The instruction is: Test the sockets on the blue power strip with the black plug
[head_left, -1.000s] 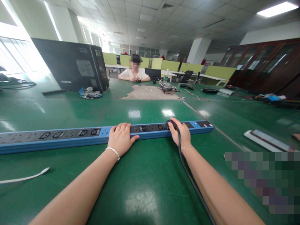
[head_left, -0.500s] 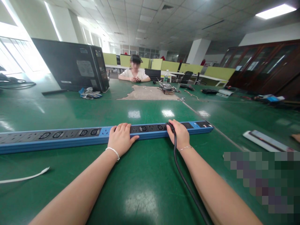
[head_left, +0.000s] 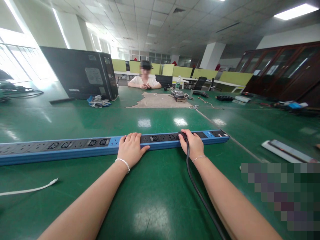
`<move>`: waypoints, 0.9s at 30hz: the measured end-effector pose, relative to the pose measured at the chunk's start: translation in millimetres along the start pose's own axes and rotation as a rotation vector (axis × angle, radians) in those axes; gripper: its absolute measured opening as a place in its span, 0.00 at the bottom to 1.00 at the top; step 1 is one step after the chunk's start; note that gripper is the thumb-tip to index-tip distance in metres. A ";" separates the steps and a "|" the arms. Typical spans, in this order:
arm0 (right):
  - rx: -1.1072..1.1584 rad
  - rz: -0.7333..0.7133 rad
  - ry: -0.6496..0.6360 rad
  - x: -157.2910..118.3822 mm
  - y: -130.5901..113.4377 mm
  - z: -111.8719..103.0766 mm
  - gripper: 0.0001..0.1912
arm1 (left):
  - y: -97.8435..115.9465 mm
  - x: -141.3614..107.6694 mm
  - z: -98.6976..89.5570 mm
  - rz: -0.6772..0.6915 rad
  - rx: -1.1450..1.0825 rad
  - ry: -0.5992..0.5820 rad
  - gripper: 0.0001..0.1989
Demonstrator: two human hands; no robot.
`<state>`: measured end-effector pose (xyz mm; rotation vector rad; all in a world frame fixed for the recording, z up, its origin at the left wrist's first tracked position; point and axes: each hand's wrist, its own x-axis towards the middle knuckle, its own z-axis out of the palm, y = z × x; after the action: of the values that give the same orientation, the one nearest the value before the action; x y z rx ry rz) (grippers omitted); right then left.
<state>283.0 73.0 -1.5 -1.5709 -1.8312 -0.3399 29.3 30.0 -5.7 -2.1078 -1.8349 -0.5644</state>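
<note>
A long blue power strip (head_left: 82, 153) with black sockets runs across the green table, from the left edge to right of centre. My left hand (head_left: 130, 148) grips it near the middle, fingers over the top and thumb along the near side. Further right, my right hand (head_left: 194, 146) is closed around a black plug (head_left: 183, 135) at the strip's sockets. How deep the plug sits is hidden by the fingers. From it a black cable (head_left: 193, 183) trails down along my right forearm to the bottom edge.
A white cable (head_left: 32, 190) lies at the front left. Behind the strip stand a black computer case (head_left: 82, 73) and a pair of gloves (head_left: 98, 101). Across the table sits a person (head_left: 145, 80). A bottle (head_left: 178, 83) stands back there, and a white bar-shaped object (head_left: 287, 151) lies at right.
The whole view has shifted slightly to the right and down. Both hands keep their places on the strip and the plug.
</note>
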 end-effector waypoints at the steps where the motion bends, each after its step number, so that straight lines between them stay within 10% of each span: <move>1: 0.020 0.022 -0.002 -0.6 -0.6 0.4 0.14 | 0.1 0.0 -0.2 0.000 0.001 -0.001 0.28; 21: 0.270 0.072 0.070 -6.1 4.9 20.1 0.19 | 0.1 0.6 -1.2 0.010 0.015 -0.015 0.28; 27: 0.492 0.337 0.282 1.3 5.2 13.2 0.24 | -0.2 0.6 -1.0 0.011 0.012 -0.011 0.28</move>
<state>283.6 83.2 -11.5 -1.3669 -1.2820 0.0464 29.1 30.1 -4.5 -2.1163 -1.8264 -0.5394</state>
